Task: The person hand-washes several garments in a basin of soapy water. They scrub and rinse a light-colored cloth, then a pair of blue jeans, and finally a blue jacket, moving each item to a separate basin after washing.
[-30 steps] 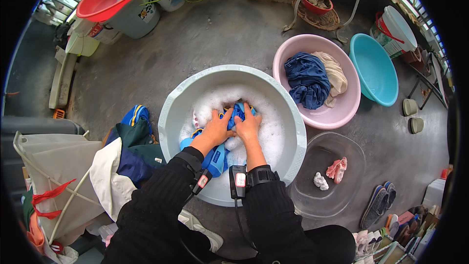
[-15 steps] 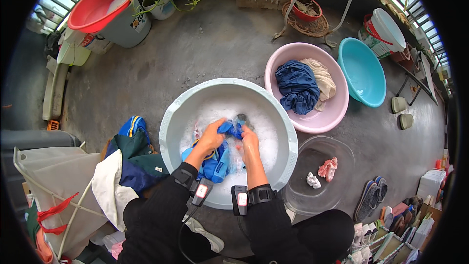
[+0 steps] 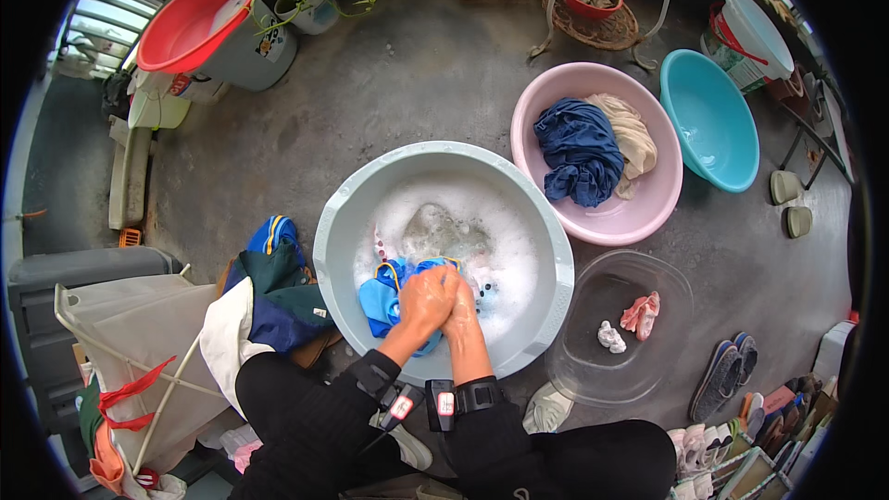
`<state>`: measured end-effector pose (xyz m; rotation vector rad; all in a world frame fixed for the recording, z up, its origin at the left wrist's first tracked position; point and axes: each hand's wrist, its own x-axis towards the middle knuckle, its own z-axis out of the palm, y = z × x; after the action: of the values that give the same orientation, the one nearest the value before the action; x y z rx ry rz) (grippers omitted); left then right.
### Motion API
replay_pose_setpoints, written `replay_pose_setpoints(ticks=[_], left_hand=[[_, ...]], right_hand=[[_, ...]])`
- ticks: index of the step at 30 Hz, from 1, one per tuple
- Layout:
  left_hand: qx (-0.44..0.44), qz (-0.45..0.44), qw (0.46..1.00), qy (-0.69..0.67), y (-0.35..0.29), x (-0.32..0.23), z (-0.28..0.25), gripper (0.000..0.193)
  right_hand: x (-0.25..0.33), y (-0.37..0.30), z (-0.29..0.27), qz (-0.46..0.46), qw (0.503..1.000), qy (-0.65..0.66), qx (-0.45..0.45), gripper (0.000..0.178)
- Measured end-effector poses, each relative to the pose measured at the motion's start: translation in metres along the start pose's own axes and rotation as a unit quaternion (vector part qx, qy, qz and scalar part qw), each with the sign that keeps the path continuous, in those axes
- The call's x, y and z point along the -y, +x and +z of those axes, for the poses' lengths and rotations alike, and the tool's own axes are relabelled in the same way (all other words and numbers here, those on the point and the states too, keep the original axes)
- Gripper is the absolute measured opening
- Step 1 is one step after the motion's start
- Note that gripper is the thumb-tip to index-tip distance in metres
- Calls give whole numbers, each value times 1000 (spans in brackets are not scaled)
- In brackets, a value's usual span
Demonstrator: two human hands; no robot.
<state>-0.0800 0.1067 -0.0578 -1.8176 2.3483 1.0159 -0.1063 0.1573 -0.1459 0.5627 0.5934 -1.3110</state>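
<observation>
A large pale grey-blue basin (image 3: 331, 222) of foamy water is in front of me. In its near part lies a wet blue garment (image 3: 378, 306) with yellow trim. My left hand (image 3: 426, 298) and my right hand (image 3: 459, 307) are pressed together over the garment, closed, with blue cloth showing beyond and beside them. Most of their fingertips are hidden. A dark-spotted pale patch (image 3: 487, 293) shows in the suds to the right of my hands. White suds (image 3: 509, 231) cover much of the water.
A pink tub (image 3: 523, 120) with navy and beige cloth touches the basin's far right; a teal basin (image 3: 713, 130) stands beyond. A clear tub (image 3: 574, 352) holds small pink and white cloths. Clothes (image 3: 269, 315) and a fabric hamper (image 3: 139, 324) are at left, slippers (image 3: 718, 375) at right.
My hands were apart, holding a blue part of the garment between them; now they have come together and nearer to me. Murky water shows where they were. The view has shifted slightly.
</observation>
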Motion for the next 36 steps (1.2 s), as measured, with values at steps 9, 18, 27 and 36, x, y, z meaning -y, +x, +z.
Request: replay_pose_setpoints(ticks=[9,18,27,36], left_hand=[[14,14,999,-36,-12,14,19,38],[-156,6,986,-63,72,76,18,38],[168,31,974,150,93,104,62,34],[132,108,983,-72,-1,-7,-47,20]], right_hand=[[4,-3,7,17,998,60,-32,29],[39,4,19,-143,989,41,12,26],[20,41,-5,-151,917,-211,-302,47],[31,19,31,-195,980,-2,-50,43]])
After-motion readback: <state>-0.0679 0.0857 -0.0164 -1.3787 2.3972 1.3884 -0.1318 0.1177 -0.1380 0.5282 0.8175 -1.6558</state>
